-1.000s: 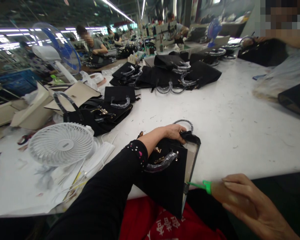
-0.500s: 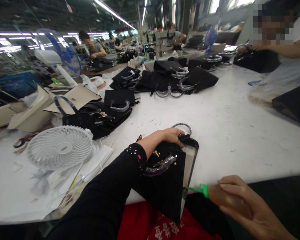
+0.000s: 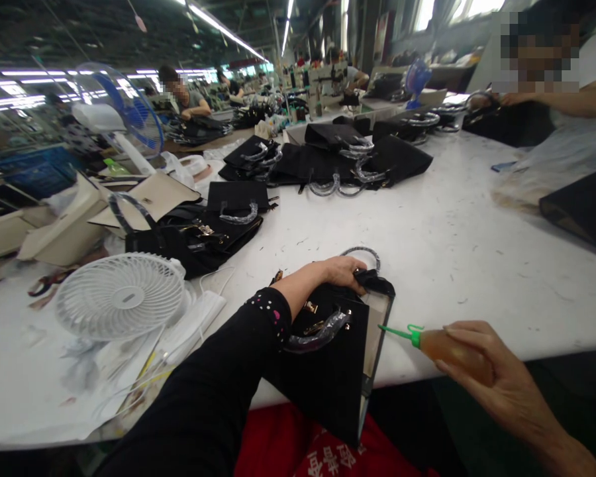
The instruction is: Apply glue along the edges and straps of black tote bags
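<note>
A black handbag [image 3: 322, 377] with plastic-wrapped handles and gold fittings leans at the table's front edge, against my lap. Its side lies open, showing a pale inner panel [image 3: 376, 311]. My left hand [image 3: 346, 273] grips the bag's top near the far handle, fingertips partly hidden inside the opening. In my right hand [image 3: 487, 364] is a squeeze bottle [image 3: 457, 356] of amber liquid, probably glue, with a thin green nozzle [image 3: 396, 331]. The nozzle tip points left at the pale panel's edge; whether it touches cannot be seen.
On the left stand a white desk fan [image 3: 122, 296] and a pile of black and cream bags [image 3: 193, 232]. More black bags [image 3: 328, 159] lie across the white table [image 3: 477, 265]. A co-worker [image 3: 586, 79] handles a dark bag at the far right, beside clear plastic sheeting [image 3: 541, 165].
My right hand has moved the bottle upward, so the nozzle tip has gone from the low end of the bag's side to higher along it. My left hand and the bag stay put.
</note>
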Demonstrator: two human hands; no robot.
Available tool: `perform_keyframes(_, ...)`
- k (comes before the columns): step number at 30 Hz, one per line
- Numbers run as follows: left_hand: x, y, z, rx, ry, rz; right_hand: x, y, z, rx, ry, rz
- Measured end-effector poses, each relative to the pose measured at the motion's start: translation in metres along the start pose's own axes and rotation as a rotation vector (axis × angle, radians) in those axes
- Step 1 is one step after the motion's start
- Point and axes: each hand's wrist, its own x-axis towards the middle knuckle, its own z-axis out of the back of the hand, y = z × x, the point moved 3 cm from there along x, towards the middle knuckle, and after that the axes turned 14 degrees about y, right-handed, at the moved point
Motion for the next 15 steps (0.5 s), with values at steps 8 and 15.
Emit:
perform_keyframes(8,0.0,0.002,0.0,0.007,0.008,-0.009,-0.04,0.033,-0.014,0.037,0.206,0.07)
perform_keyframes(15,-0.002,0.001,-0.001,0.05,0.001,-0.003,-0.038,0.041,-0.016,0.063,0.157,0.043)
